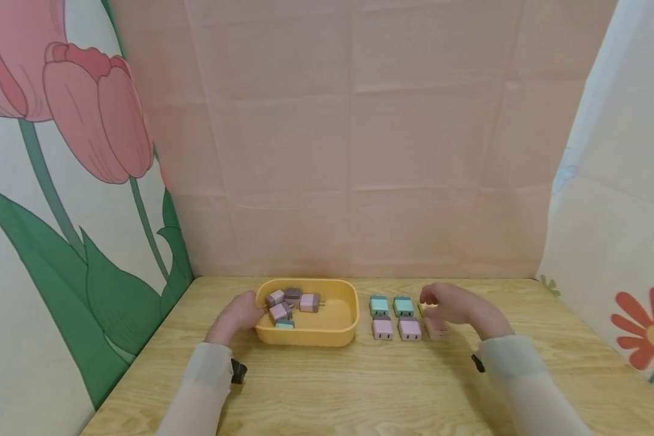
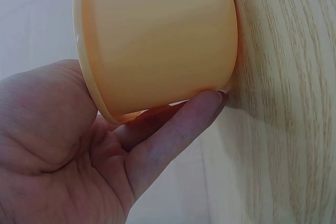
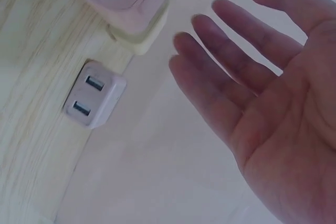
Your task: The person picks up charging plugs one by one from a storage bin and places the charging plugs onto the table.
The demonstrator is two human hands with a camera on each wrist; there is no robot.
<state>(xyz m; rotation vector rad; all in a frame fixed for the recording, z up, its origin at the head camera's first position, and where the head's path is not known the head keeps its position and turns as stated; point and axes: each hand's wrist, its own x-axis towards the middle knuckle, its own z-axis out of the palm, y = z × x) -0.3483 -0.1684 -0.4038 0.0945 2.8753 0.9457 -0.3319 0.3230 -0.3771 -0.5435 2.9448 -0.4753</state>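
My left hand [image 1: 244, 310] holds the left end of a yellow plastic bin [image 1: 310, 338]. In the left wrist view its fingers [image 2: 173, 140] lie along the outer wall, and the thumb's end is hidden behind the rim. Several pink-and-mauve USB charger plugs [image 1: 309, 303] and a teal one [image 1: 284, 324] lie inside. My right hand [image 1: 451, 303] hovers over the right end of two rows of chargers, partly covering a pinkish charger [image 1: 436, 329] and a cream one. In the right wrist view, its fingers are loosely extended, holding nothing, beside a two-port charger [image 3: 95, 95].
Right of the bin, two teal chargers [image 1: 379, 305] stand behind two lavender chargers [image 1: 383, 327]. All sit on a wood-grain table [image 1: 349, 393]. A pink cloth backdrop [image 1: 354, 151] rises at its back edge, with flower-printed sheets at both sides.
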